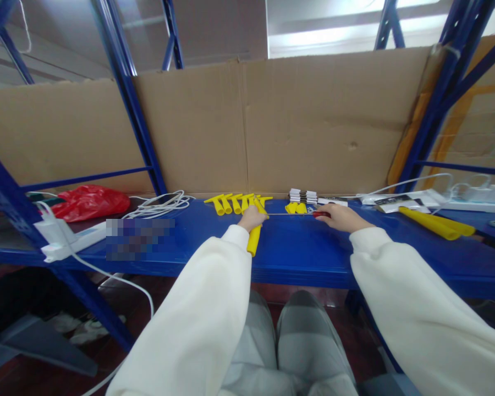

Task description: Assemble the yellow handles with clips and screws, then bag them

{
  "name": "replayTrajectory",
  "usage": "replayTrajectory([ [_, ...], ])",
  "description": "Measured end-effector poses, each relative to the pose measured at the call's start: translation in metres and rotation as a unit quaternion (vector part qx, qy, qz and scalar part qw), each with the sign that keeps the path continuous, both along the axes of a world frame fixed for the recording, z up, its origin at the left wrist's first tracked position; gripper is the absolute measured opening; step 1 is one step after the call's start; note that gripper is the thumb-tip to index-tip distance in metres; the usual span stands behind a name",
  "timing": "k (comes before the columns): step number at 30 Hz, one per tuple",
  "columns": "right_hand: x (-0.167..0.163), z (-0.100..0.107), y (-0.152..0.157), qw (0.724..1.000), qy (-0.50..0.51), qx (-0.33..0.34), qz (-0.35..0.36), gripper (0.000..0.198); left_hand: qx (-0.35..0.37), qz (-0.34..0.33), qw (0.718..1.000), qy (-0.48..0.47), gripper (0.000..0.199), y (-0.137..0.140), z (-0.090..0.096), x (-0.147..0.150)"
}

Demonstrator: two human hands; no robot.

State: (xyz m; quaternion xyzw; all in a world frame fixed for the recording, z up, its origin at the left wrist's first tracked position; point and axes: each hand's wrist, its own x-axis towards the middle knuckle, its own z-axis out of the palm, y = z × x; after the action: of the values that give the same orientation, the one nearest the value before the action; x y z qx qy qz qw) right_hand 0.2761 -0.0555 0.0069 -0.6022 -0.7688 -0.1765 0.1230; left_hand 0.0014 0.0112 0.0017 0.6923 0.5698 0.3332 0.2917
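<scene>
My left hand (252, 217) is closed around a yellow plastic tube-shaped handle (254, 240), whose lower end slants toward me over the blue shelf. In my right hand (337, 216) is a screwdriver (322, 214) with a dark red handle. Its long thin shaft runs level to the left and meets the yellow handle at my left hand; the tip is hidden there. Behind my left hand stands a row of several yellow T-shaped pieces (226, 204). Small yellow parts (296, 208) and tiny metal bits (311, 209) lie between my hands, beyond the shaft.
Stacked black-and-white packs (302, 196) stand against the cardboard wall (313, 121). Longer yellow tubes (435, 223) lie at the right. To the left are a red plastic bag (91, 202), coiled white cable (165, 204) and a power strip (76, 239). Blue uprights (127, 99) frame the shelf.
</scene>
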Motion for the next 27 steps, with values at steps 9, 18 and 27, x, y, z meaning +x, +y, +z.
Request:
replayTrajectory([
  [9,-0.005,0.001,-0.004,0.999,-0.001,0.008,-0.036,0.023,0.002,0.005,1.000,0.024,0.003,0.000,0.000,0.001],
  [18,-0.005,-0.001,-0.004,1.000,0.015,0.015,-0.003,0.022,-0.013,0.017,0.999,-0.048,0.002,0.003,0.000,0.001],
  [27,-0.014,0.000,-0.009,0.999,0.010,0.035,-0.029,0.021,-0.043,0.000,0.994,-0.102,0.010,-0.001,0.001,0.001],
])
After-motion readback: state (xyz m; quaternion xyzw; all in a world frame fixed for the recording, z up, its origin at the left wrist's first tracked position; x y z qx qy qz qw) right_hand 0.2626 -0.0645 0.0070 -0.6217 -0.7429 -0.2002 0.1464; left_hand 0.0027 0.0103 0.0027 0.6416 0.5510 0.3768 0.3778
